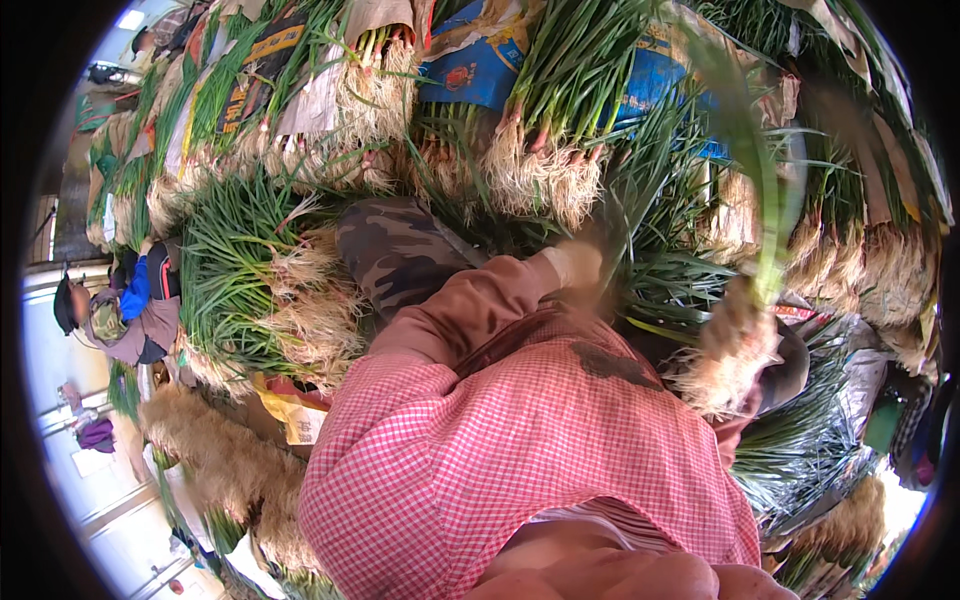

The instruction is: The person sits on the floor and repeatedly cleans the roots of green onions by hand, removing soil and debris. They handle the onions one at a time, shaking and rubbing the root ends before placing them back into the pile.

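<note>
My right hand [735, 318], smeared by motion, is closed round the lower stems of a bunch of green garlic [768, 225]. The leaves point up and away, also blurred, and a thick clump of pale roots [722, 375] hangs below the fist, over my right knee. My left hand [580, 265], pale and blurred, is in front of my lap, beside loose dark green leaves [650, 215]; its fingers cannot be made out. Left of my camouflage-trousered leg lies a heap of green garlic [240, 255], its roots turned toward me.
Upright bundles of green garlic [545, 150], some wrapped in blue sacking [475, 60], stand in a row ahead. More green garlic [800, 430] lies on silvery sheeting to the right. A root-covered pile [215, 445] is at the near left. Another person [120, 310] works at the far left.
</note>
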A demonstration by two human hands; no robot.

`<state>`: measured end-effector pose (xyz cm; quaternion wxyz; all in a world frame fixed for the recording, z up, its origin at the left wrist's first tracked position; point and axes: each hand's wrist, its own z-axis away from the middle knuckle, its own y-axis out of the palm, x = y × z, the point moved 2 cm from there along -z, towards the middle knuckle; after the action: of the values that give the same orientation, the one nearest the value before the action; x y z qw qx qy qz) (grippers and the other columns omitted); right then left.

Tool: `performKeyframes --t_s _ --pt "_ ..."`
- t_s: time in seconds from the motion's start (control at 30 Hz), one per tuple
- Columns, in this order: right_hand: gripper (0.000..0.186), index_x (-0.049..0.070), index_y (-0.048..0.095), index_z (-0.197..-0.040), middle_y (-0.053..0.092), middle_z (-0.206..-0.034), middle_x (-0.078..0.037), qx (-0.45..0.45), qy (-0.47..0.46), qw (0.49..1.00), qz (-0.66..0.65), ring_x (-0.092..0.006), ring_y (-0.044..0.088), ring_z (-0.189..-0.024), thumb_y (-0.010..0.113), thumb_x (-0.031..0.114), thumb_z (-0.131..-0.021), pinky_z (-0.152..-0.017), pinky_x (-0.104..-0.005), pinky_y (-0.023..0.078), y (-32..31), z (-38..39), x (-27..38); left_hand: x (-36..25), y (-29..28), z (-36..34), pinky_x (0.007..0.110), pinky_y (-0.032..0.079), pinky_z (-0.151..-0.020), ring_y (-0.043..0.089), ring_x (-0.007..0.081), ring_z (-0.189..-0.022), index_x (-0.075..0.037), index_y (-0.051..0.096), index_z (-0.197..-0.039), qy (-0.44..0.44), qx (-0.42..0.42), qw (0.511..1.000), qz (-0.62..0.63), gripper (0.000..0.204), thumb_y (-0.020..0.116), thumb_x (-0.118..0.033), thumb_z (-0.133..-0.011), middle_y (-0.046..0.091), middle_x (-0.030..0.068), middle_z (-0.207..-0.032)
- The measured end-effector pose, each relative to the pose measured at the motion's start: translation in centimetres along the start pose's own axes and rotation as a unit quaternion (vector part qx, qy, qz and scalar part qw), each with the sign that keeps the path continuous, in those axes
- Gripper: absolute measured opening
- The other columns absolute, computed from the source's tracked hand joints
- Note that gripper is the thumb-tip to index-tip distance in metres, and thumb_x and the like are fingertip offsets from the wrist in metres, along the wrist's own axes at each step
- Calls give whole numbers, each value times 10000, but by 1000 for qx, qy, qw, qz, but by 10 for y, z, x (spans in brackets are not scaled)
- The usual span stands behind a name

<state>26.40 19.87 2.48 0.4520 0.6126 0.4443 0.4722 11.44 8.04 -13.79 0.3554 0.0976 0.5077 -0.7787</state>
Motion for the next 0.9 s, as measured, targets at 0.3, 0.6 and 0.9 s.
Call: performKeyframes --t_s 0.3,0.6,0.9 --pt "247 49 454 -1097 436 -694 -15 -29 9 999 34 -126 441 -608 546 145 -889 -528 -230 374 -51 -15 34 105 -174 18 432 492 -770 615 357 -846 31 553 -966 -307 -549 773 86 431 668 -333 -767 614 222 -822" --pt "382 33 492 -1231 617 -1036 -136 -190 90 978 -11 -296 607 -948 479 196 -885 -895 -567 427 -138 0 -12 68 -204 8 293 395 -434 498 117 -481 -25 598 -865 -8 -488 692 532 236 553 -254 -902 565 46 -618" --pt "273 25 580 -1037 523 -642 -25 -457 78 878 122 -179 491 -554 502 182 -828 -603 -354 450 -144 2 -11 75 -168 6 360 517 -744 653 283 -771 27 608 -963 -273 -461 834 -129 357 536 -310 -869 657 177 -827"
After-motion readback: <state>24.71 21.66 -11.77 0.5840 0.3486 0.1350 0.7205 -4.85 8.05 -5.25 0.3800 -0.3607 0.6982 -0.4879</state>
